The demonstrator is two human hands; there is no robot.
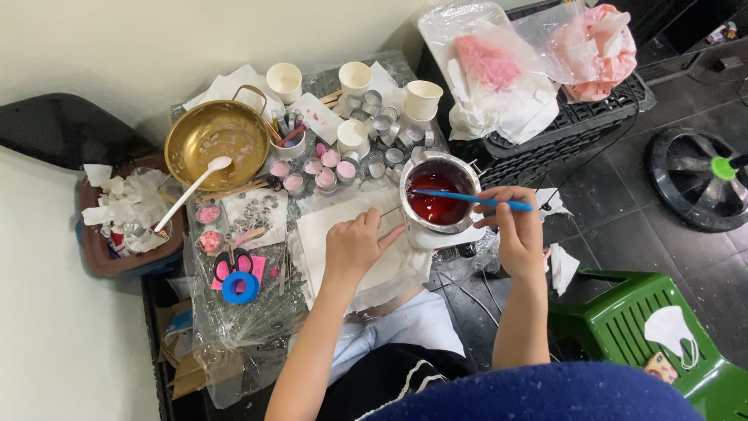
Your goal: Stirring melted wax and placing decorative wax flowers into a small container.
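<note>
Right grip point(518, 222) clenched on a blue stick point(467, 198) lying across the pot point(436, 195) of red liquid. Left grip point(354, 242) pinches the pot's thin handle point(392, 221) above white paper point(327, 234) on the surface.

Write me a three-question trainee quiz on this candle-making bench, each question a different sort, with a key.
1. True or false: the right hand holds a blue stick whose tip reaches over the red liquid.
2. Multiple choice: what does the left hand grip? A) the white spoon B) the handle of the metal pot C) the blue tape roll
3. Fill in: the white spoon rests against the rim of the ____-coloured pan.

Key: 1 true; 2 B; 3 gold.
</note>
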